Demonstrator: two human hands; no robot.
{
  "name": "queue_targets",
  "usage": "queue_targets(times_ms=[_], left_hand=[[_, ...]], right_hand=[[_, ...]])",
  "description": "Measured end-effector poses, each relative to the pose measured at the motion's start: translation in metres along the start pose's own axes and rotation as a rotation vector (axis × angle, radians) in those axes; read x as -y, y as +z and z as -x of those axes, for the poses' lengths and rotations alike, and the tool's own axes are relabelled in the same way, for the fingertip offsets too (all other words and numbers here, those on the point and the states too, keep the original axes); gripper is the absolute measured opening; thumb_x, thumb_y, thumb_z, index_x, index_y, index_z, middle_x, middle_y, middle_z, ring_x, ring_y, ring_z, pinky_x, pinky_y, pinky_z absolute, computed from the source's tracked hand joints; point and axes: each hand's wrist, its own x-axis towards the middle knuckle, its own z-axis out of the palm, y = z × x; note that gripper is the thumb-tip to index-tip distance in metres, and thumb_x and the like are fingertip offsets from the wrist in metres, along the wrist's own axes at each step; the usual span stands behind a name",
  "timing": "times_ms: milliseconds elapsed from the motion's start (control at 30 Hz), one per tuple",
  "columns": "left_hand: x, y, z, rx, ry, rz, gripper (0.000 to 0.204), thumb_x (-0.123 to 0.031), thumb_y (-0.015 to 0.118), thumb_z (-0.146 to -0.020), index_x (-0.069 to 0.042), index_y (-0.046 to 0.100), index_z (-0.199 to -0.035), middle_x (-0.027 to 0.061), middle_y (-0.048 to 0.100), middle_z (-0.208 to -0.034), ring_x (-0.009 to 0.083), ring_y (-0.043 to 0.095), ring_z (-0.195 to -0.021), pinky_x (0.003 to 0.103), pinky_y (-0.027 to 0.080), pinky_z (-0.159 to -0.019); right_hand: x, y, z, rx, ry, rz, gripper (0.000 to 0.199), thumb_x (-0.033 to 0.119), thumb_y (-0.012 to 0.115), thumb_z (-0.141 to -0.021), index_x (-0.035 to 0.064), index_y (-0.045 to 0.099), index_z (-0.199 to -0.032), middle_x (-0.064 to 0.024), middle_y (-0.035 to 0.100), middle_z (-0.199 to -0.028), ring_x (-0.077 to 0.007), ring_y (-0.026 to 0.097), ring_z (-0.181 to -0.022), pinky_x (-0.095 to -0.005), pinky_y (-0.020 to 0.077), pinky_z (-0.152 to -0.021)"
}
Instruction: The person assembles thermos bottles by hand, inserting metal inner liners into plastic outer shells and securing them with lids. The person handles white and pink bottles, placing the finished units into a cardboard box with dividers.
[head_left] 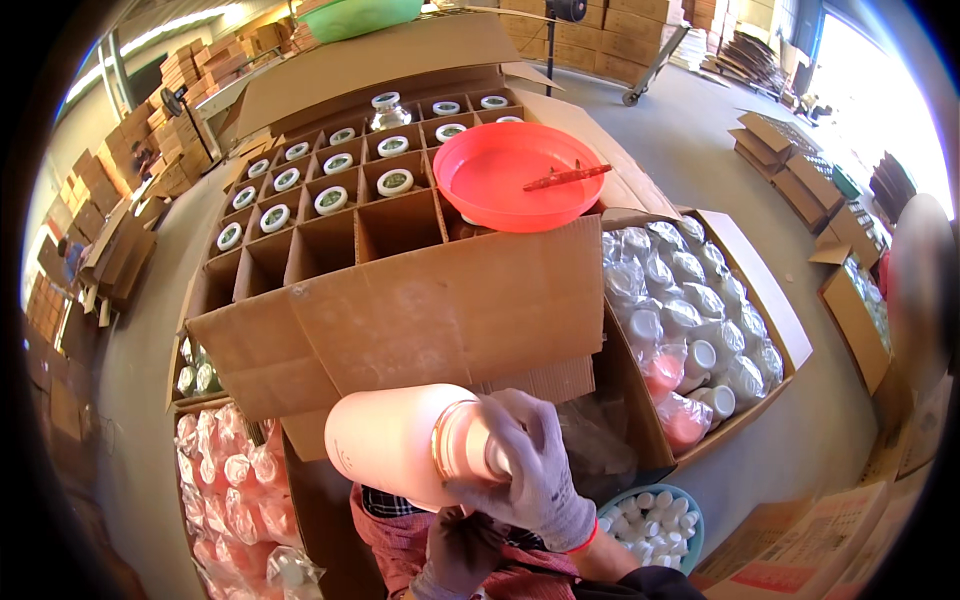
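Note:
A pale pink bottle [390,440] with a gold-coloured ring at its neck lies on its side in front of me. My right hand [540,470], in a grey glove, wraps round the neck end, where a bit of white shows under the fingers. Just below the bottle, in shade, is my left hand [465,550], gloved too. Its fingers are curled close to the bottle's underside, and what they hold, if anything, is hidden. Beyond the bottle stands an open cardboard carton [400,310] with dividers. Several white-rimmed jars [394,183] fill its farther cells, and the front cells hold none.
A red basin [500,205] with a dark red stick-like tool [566,177] rests on the carton's right corner. Boxes of wrapped bottles stand right [690,285] and lower left [235,470]. A blue tub [700,530] of small white caps sits lower right. A green basin [360,15] is behind.

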Motion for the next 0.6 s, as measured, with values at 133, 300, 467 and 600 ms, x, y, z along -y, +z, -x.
queue_targets(times_ms=[133, 300, 467, 600], left_hand=[[0.040, 0.045, -0.015, -0.086, 0.226, -0.668, 0.037, -0.008, 0.053, -0.096, 0.002, 0.055, -0.131, 0.0210, 0.059, -0.131, 0.0354, 0.053, -0.128, 0.051, 0.045, -0.107], [0.027, 0.066, -0.012, -0.059, 0.515, -1.019, 0.031, -0.014, 0.048, -0.099, 0.006, 0.060, -0.120, 0.0202, 0.064, -0.126, 0.0364, 0.060, -0.119, 0.050, 0.048, -0.107], [0.011, 0.063, -0.010, 0.007, 0.490, -0.878, 0.024, -0.009, 0.051, -0.096, 0.004, 0.063, -0.112, 0.0172, 0.067, -0.117, 0.0304, 0.065, -0.109, 0.044, 0.055, -0.097], [0.031, 0.101, 0.000, 0.014, 0.563, -0.872, 0.025, -0.011, 0.053, -0.095, -0.002, 0.061, -0.118, 0.0101, 0.068, -0.110, 0.0220, 0.066, -0.102, 0.037, 0.059, -0.087]], right_hand=[[-0.008, 0.002, -0.009, -0.020, -0.066, 0.073, 0.053, 0.012, 0.082, -0.070, 0.0059, 0.062, -0.118, -0.0150, 0.057, -0.111, -0.0332, 0.055, -0.094, -0.0426, 0.0459, -0.082], [-0.017, 0.016, 0.000, -0.065, 0.023, 0.002, 0.059, 0.013, 0.079, -0.077, 0.0044, 0.056, -0.130, -0.0188, 0.052, -0.123, -0.0353, 0.053, -0.108, -0.0437, 0.0458, -0.092], [-0.011, 0.023, -0.011, -0.029, 0.094, -0.176, 0.071, 0.020, 0.080, -0.080, 0.0011, 0.048, -0.140, -0.0233, 0.046, -0.133, -0.0394, 0.049, -0.121, -0.0453, 0.0423, -0.102], [-0.014, 0.028, 0.000, 0.072, 0.239, -1.017, 0.101, 0.031, 0.085, -0.075, -0.0006, 0.028, -0.152, -0.0209, 0.036, -0.149, -0.0339, 0.037, -0.138, -0.0443, 0.0277, -0.117]])
